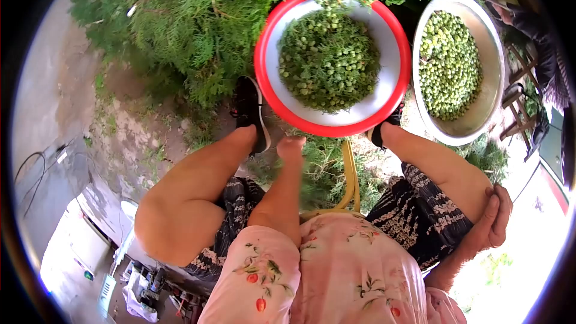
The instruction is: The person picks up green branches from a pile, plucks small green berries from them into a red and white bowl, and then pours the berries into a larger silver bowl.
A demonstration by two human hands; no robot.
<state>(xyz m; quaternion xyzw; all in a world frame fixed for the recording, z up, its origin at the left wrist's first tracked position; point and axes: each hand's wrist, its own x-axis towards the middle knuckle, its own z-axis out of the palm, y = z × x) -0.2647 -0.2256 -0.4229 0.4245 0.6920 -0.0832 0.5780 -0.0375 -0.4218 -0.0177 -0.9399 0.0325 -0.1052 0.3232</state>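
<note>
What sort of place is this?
Probably an outdoor yard used for home or farm work: there is bare earth underfoot, a heap of leafy evergreen branches, and a red-rimmed basin holding small green cones or berries.

On your left, a smooth grey surface (57, 84) is running along the edge, wall or paving you cannot tell. Bare brown ground (135, 108) is spreading beside it, and small green weeds (108, 123) are dotting the soil. A dark cable (41, 174) is looping over the grey at left. At near left, a pale plastic bag (139, 301) is lying against dark clutter (157, 279), too blurred for you to sort, beside a pale blue strip (107, 295). On your far right, brown slatted furniture (523, 119) is standing. Daylight is flooding the near right, washing out the ground there.
</note>
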